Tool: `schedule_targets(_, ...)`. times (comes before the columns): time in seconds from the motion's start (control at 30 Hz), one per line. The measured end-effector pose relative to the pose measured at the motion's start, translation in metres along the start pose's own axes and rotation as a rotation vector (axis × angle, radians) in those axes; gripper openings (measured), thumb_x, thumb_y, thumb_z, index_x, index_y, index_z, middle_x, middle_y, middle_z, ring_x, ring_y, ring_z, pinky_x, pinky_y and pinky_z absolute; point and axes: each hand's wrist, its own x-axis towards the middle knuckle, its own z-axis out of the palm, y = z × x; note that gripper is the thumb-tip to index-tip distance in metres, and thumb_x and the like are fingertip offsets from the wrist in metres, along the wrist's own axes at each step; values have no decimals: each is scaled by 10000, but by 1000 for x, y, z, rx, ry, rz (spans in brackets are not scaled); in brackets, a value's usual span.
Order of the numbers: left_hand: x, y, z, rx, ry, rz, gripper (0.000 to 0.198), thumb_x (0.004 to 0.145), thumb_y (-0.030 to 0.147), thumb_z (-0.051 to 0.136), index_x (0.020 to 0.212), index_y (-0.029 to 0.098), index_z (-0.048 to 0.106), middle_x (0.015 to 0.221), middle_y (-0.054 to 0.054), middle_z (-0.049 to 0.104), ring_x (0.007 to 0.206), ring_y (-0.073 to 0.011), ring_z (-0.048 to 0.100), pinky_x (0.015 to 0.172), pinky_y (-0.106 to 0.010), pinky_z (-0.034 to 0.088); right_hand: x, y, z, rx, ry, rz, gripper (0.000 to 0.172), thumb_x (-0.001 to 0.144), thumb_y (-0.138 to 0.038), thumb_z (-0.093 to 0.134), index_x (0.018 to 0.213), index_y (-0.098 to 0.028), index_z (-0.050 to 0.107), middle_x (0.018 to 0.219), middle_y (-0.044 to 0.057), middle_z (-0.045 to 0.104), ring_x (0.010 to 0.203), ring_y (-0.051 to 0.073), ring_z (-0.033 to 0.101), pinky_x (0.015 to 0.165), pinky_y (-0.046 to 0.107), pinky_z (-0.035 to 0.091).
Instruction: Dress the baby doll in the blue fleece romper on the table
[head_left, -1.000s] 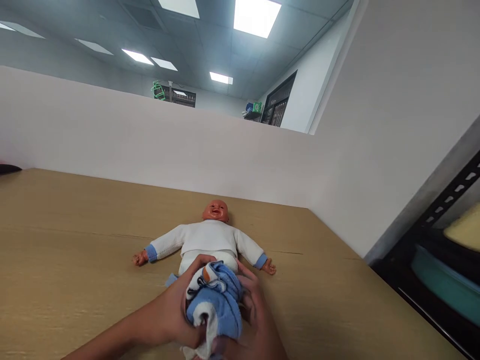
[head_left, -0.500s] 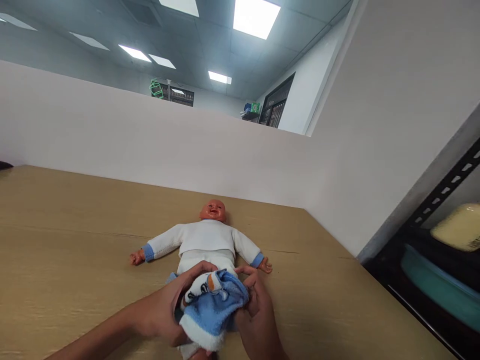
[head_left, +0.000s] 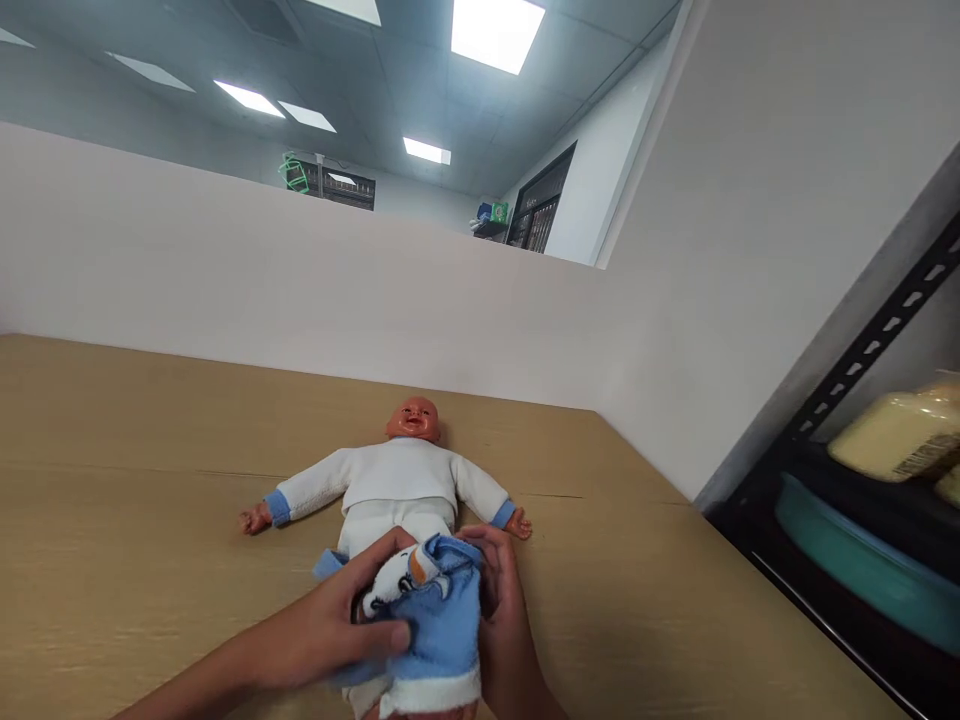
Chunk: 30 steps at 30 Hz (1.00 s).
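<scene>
Lying on its back on the wooden table [head_left: 135, 450], the doll [head_left: 401, 478] points its head at the far white wall [head_left: 225, 290] and spreads both arms. Over its lower body, at the near middle of the table, sits a bunched blue garment [head_left: 446, 625] with a white hem. The left hand [head_left: 341, 625] grips the garment from the left, thumb pressed across the cloth. The right hand [head_left: 504, 610] clasps it from the right, fingers curled round its edge. A dark rack [head_left: 847, 380] at the right holds a teal tub [head_left: 862, 560].
</scene>
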Motion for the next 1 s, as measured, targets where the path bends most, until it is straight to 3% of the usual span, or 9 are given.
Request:
schedule_targets(0.13, 1, 2, 2, 83, 91, -50, 685, 957, 724, 651, 1482, 309, 502, 1539, -54, 544, 1430, -315, 460, 1250, -417, 347, -4, -22, -6, -25, -191, -106, 321, 995, -416, 611, 1281, -274, 648, 1375, 98, 648, 1349, 308, 577, 1168, 445, 459)
schedule_targets(0.2, 1, 2, 4, 147, 111, -11, 616, 982, 725, 607, 1419, 294, 551, 1456, -52, 588, 1377, -304, 485, 1241, -400, 352, -5, -22, -8, -4, -233, -138, 340, 988, -484, 648, 1257, -275, 640, 1452, 103, 593, 1392, 326, 537, 1176, 456, 446)
schedule_targets(0.3, 0, 3, 5, 206, 138, 25, 529, 1013, 714, 541, 1267, 255, 605, 1225, -49, 642, 1246, -286, 535, 1180, -361, 403, -5, -14, -7, -5, -209, -67, 294, 948, -478, 751, 1107, -276, 607, 1446, 77, 584, 1275, 275, 612, 1078, 390, 500)
schedule_targets(0.37, 0, 6, 6, 221, 158, 25, 487, 1029, 684, 525, 1217, 243, 609, 1154, -41, 635, 1193, -274, 548, 1151, -339, 416, -3, -10, -6, -15, -181, 15, 288, 973, -487, 729, 1106, -269, 596, 1420, 78, 605, 1238, 250, 631, 1061, 374, 507)
schedule_targets(0.5, 1, 9, 5, 182, 180, 8, 365, 1028, 571, 583, 1224, 264, 614, 1203, -15, 656, 1226, -260, 546, 1148, -301, 402, 1, -7, -4, 23, -137, 119, 433, 977, -580, 694, 1229, -242, 598, 1291, 100, 691, 1145, 245, 674, 1015, 374, 545)
schedule_targets(0.6, 2, 5, 2, 178, 178, 10, 288, 1030, 509, 590, 1208, 286, 627, 1227, 1, 673, 1242, -258, 559, 1137, -294, 413, 6, 5, -4, 92, -51, 117, 464, 902, -597, 780, 1142, -240, 605, 1095, 56, 727, 983, 218, 682, 866, 321, 563)
schedule_targets(0.73, 4, -5, 0, 228, 208, 1, 414, 1013, 558, 548, 1323, 286, 580, 1308, -38, 657, 1311, -310, 538, 1178, -370, 397, 13, 21, -5, 90, 44, 89, 467, 821, -607, 849, 1021, -247, 629, 897, -17, 672, 836, 178, 627, 774, 284, 520)
schedule_targets(0.83, 5, -8, -1, 319, 245, -31, 465, 990, 562, 519, 1349, 266, 534, 1291, -73, 662, 1274, -333, 564, 1159, -409, 415, 15, 18, -6, 19, 31, 101, 463, 823, -622, 844, 986, -236, 648, 894, -18, 664, 852, 181, 632, 810, 294, 506)
schedule_targets(1.0, 6, 0, -1, 476, 260, 64, 237, 934, 358, 515, 1136, 273, 607, 1107, -31, 719, 1060, -293, 630, 966, -336, 483, 13, 5, -8, 83, -103, 251, 500, 868, -699, 770, 1044, -248, 646, 1010, 6, 707, 958, 198, 636, 867, 302, 501)
